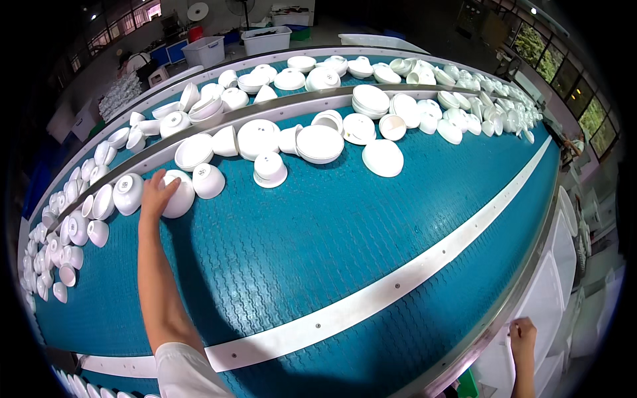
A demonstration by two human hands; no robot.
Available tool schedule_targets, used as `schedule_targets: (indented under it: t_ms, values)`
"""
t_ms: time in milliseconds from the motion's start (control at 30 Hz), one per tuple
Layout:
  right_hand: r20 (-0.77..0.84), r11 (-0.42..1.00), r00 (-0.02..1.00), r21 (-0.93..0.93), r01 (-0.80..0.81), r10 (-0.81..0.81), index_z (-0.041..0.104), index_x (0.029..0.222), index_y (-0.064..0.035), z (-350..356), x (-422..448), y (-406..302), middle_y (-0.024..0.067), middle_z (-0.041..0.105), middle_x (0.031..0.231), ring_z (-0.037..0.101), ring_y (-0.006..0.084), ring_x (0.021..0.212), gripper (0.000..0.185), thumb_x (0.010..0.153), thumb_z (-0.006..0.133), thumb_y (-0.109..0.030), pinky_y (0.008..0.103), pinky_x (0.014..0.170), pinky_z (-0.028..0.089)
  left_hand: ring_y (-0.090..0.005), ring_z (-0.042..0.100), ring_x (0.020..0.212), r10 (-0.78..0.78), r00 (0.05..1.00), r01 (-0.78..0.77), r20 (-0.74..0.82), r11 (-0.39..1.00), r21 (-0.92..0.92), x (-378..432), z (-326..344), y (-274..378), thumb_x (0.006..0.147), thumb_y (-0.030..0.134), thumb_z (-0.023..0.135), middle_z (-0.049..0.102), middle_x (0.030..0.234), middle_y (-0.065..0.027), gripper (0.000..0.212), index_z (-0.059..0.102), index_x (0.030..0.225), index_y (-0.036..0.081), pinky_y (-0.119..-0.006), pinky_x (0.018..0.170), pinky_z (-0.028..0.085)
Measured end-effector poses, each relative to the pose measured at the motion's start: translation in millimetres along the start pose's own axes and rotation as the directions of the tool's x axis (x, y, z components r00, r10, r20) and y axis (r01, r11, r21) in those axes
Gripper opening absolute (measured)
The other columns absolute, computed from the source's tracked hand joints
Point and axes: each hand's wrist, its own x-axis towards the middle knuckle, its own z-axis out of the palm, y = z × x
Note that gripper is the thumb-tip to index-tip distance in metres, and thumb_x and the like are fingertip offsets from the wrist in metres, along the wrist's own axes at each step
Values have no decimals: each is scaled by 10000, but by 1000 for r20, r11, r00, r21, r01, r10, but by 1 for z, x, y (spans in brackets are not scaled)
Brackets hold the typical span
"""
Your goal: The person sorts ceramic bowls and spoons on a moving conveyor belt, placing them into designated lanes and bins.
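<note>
Reaching across a blue conveyor belt (278, 239), my left hand (158, 191) rests its fingers on a white bowl (180, 199). The fingers are spread; whether they grip it cannot be told. Next to that bowl stand an upturned white bowl with a mark on its base (128, 194) and another upturned bowl (209, 180). More white bowls and cups lie in a loose band along the metal divider, among them a large one (320, 144). At the lower right, my right hand (522, 329) is curled beside the belt's outer edge, over white containers (542, 298); whether it holds something is unclear.
A metal divider (283, 105) separates a second lane of white bowls (289, 79). A flat white strip (398, 286) runs along the near belt. White plastic tubs (267, 42) stand behind the conveyor. Stacked white dishes (94, 390) show at the lower left. A person (137, 62) is at the back left.
</note>
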Motion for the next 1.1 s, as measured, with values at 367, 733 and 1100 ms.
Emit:
schedule_targets:
  t_ms: [367, 733, 1100]
  values:
    - [-205, 184, 191, 53, 981, -960, 621, 1146, -28, 269, 212, -440, 190, 611, 1159, 569, 360, 1111, 395, 769, 701, -112, 421, 967, 452, -365, 531, 1068, 215, 954, -163, 208, 957, -240, -316, -62, 218, 703, 263, 819, 508, 1186, -213, 856, 408, 1411, 10, -418, 931, 435]
    - [166, -149, -208, 310, 939, -964, 640, 870, -64, 167, 67, -320, 85, 645, 893, 601, 291, 852, 257, 644, 764, -58, 412, 777, 445, -245, 535, 776, 165, 986, -160, 6, 943, 290, -469, -148, 224, 702, 93, 755, 550, 839, -78, 396, 623, 1072, 44, -380, 668, 394]
    - [-107, -373, -379, 545, 751, -919, 589, 1215, -43, 186, -57, -390, 209, 517, 1302, 463, 375, 1237, 580, 741, 764, -328, 512, 1007, 371, -353, 457, 1194, 40, 995, -67, 88, 940, 334, -456, -121, 259, 806, 408, 667, 499, 1279, -183, 543, 583, 1205, 50, -507, 1001, 309]
